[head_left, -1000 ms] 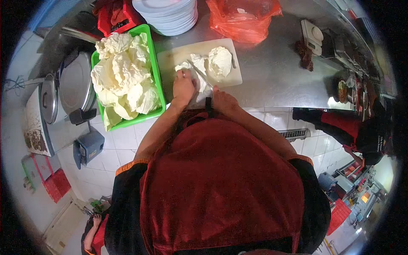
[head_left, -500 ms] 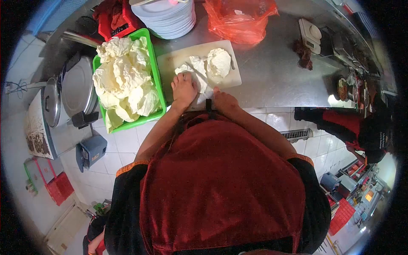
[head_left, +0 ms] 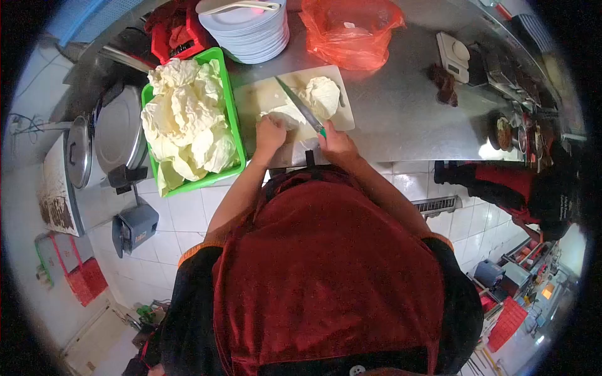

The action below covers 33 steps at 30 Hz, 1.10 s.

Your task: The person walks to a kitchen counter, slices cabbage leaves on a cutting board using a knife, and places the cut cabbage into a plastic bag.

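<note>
My right hand (head_left: 338,145) is wrapped round the green handle of a knife (head_left: 300,105). Its blade points up and to the left over a white cutting board (head_left: 251,94). At the board's near edge, my left hand (head_left: 271,135) has its fingers curled onto a pale cabbage leaf (head_left: 287,115). A larger pale cabbage piece (head_left: 323,97) lies on the right of the board, just beyond the blade. To the left, a green basket (head_left: 237,135) is heaped with cabbage leaves (head_left: 188,119).
Behind the board are a stack of plates (head_left: 251,41) and an orange plastic bag (head_left: 351,37). A kitchen scale (head_left: 453,55) and a brown cloth (head_left: 444,84) sit farther right on the metal counter (head_left: 395,113). Another person (head_left: 520,191) stands at right.
The knife has come up off the cabbage leaf, and its blade now shows in full. My right hand has shifted slightly right. My left fingers are more curled over the leaf.
</note>
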Each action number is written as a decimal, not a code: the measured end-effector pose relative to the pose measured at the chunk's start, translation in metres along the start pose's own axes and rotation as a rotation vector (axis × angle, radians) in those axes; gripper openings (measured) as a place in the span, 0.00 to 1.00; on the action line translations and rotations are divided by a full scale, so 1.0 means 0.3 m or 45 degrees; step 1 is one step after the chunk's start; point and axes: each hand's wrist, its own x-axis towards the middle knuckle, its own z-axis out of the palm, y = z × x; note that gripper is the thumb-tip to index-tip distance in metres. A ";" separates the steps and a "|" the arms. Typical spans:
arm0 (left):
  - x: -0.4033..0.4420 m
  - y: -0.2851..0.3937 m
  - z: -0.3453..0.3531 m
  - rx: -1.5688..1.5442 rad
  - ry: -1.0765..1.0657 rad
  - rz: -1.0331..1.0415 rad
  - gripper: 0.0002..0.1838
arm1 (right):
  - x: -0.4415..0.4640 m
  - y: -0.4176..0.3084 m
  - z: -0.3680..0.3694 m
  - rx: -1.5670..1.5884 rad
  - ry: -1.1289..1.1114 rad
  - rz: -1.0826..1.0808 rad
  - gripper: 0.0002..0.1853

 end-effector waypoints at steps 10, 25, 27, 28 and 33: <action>-0.091 0.087 -0.144 -0.072 0.213 0.079 0.30 | -0.120 0.020 0.074 0.181 0.026 -0.193 0.17; -0.097 -0.117 0.013 -0.819 0.193 -0.129 0.13 | -0.031 0.046 0.180 -0.092 -0.051 -0.184 0.17; -0.094 -0.092 -0.004 -0.835 0.253 -0.118 0.09 | -0.023 0.026 0.178 -0.113 -0.062 -0.156 0.17; -0.092 -0.075 -0.021 -0.880 0.176 -0.250 0.07 | -0.021 0.013 0.179 -0.132 -0.072 -0.122 0.17; -0.086 -0.049 -0.032 -1.200 -0.117 -0.568 0.11 | -0.043 -0.022 0.209 -0.148 -0.095 -0.241 0.17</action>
